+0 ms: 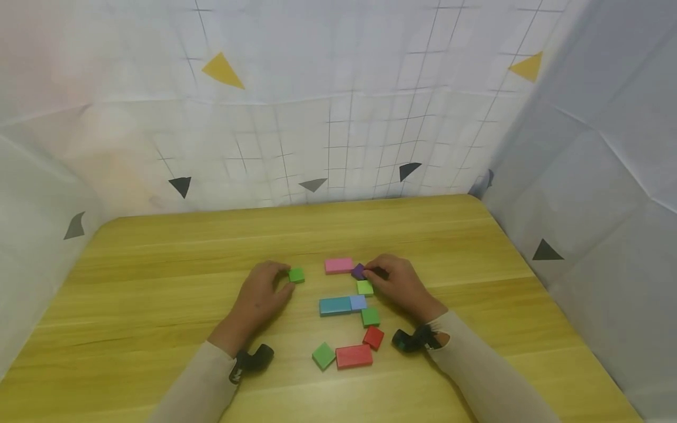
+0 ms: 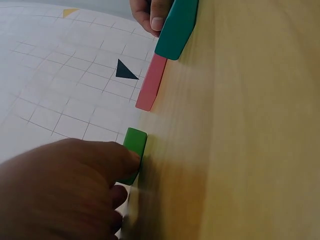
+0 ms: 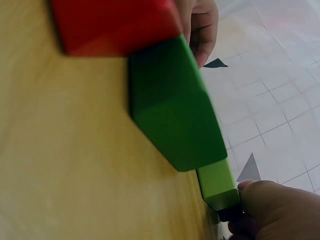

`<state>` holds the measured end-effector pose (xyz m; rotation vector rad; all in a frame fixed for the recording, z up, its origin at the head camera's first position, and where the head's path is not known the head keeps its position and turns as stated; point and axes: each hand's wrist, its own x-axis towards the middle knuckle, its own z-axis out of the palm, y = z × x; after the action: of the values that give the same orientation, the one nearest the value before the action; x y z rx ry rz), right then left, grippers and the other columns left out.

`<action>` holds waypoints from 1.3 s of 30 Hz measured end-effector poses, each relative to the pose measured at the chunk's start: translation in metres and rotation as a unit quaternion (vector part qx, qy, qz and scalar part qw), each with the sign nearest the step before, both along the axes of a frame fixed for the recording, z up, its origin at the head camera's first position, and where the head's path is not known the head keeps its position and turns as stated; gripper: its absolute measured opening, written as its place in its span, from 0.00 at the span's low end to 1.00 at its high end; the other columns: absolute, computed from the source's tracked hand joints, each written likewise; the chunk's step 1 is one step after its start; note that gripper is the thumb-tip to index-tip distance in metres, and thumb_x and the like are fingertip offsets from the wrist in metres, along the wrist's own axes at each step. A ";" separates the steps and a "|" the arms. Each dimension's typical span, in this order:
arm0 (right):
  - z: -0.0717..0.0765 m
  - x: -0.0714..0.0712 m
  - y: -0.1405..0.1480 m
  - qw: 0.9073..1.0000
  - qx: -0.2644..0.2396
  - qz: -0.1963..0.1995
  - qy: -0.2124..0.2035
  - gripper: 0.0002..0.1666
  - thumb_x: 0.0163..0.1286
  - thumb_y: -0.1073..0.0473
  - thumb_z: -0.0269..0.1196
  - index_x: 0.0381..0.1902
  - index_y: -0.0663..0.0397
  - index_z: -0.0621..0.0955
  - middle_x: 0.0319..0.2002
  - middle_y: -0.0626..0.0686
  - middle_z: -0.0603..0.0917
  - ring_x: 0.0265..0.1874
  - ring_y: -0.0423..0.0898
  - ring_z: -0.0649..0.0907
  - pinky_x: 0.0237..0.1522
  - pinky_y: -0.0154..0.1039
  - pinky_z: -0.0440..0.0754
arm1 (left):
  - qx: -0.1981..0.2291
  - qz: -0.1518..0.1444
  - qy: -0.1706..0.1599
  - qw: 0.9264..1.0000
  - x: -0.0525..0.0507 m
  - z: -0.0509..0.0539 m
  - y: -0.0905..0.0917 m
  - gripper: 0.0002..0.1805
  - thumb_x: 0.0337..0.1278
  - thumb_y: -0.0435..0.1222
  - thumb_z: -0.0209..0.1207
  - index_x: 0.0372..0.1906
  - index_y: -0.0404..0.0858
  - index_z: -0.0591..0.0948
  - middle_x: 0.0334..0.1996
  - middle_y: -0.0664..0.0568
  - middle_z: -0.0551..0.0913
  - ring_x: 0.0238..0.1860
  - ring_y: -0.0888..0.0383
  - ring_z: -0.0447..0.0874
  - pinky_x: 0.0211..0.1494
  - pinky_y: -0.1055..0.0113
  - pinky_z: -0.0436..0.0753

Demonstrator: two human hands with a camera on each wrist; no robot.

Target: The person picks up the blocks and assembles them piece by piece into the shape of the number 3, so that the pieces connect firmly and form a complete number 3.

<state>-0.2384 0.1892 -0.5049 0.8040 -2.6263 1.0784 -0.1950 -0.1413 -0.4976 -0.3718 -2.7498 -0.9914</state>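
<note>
My left hand (image 1: 258, 298) pinches a small bright green block (image 1: 297, 275) between thumb and fingers at the table's surface. In the left wrist view, the thumb lies against this green block (image 2: 135, 142). On the other side, my right hand (image 1: 401, 286) pinches a small purple block (image 1: 358, 271), partly covered by its fingertips. The purple block is beside the right end of a long pink block (image 1: 338, 266). Just below it lies a light green block (image 1: 365, 288). A dark sliver of the purple block (image 3: 229, 214) shows in the right wrist view.
Nearer me are a long blue block (image 1: 335, 306), a light blue block (image 1: 358, 302) touching it, a green block (image 1: 370, 317), a small red block (image 1: 373, 338), a long red block (image 1: 354, 356) and a tilted green block (image 1: 324, 356). A patterned white cloth (image 1: 296, 141) hangs behind the wooden table (image 1: 158, 282).
</note>
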 end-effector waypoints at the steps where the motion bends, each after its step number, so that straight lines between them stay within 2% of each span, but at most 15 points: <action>1: 0.000 0.000 0.000 1.000 0.000 0.000 -0.002 0.07 0.68 0.53 0.67 0.40 0.46 0.87 0.37 0.41 0.86 0.38 0.37 0.83 0.42 0.40 0.83 | 0.001 0.001 0.000 1.000 0.000 0.000 0.000 0.20 0.57 0.40 0.66 0.53 0.35 0.82 0.50 0.44 0.83 0.58 0.45 0.78 0.63 0.48 0.75; 11: 0.000 0.000 0.000 1.000 0.006 -0.004 0.004 0.08 0.69 0.52 0.67 0.41 0.46 0.87 0.37 0.41 0.86 0.38 0.38 0.83 0.42 0.40 0.83 | 0.006 0.001 -0.016 1.000 -0.001 -0.001 0.000 0.20 0.59 0.43 0.66 0.53 0.38 0.82 0.50 0.46 0.84 0.57 0.46 0.78 0.64 0.49 0.75; 16: 0.000 0.000 -0.001 1.000 0.005 -0.003 0.008 0.08 0.69 0.51 0.67 0.41 0.47 0.87 0.37 0.41 0.86 0.38 0.38 0.83 0.41 0.39 0.83 | 0.008 0.007 -0.023 1.000 -0.001 0.002 0.003 0.20 0.58 0.43 0.67 0.53 0.38 0.82 0.49 0.46 0.84 0.57 0.46 0.78 0.63 0.48 0.75; 25: 0.000 -0.001 -0.001 1.000 0.000 0.000 0.010 0.07 0.68 0.53 0.67 0.40 0.47 0.88 0.37 0.42 0.86 0.37 0.38 0.82 0.41 0.39 0.83 | 0.029 0.018 -0.055 0.998 -0.002 0.003 0.006 0.20 0.58 0.46 0.67 0.51 0.39 0.83 0.50 0.47 0.84 0.57 0.47 0.78 0.63 0.49 0.75; 34: -0.003 -0.001 0.000 1.000 -0.002 0.001 0.011 0.07 0.68 0.53 0.67 0.41 0.46 0.87 0.37 0.40 0.86 0.37 0.37 0.82 0.40 0.38 0.83 | 0.045 0.041 -0.083 0.995 0.000 0.006 0.013 0.19 0.56 0.47 0.69 0.49 0.42 0.83 0.48 0.50 0.83 0.53 0.50 0.79 0.59 0.51 0.77; 39: -0.003 -0.002 0.001 1.000 -0.006 0.004 0.012 0.07 0.69 0.52 0.67 0.40 0.47 0.87 0.37 0.40 0.85 0.37 0.38 0.82 0.40 0.39 0.83 | 0.049 0.055 -0.084 0.994 -0.004 0.004 0.018 0.19 0.54 0.47 0.70 0.48 0.43 0.83 0.46 0.52 0.84 0.51 0.52 0.80 0.57 0.52 0.79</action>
<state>-0.2402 0.1904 -0.5082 0.8220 -2.5961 1.0784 -0.1985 -0.1230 -0.4940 -0.1262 -2.8186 -1.1716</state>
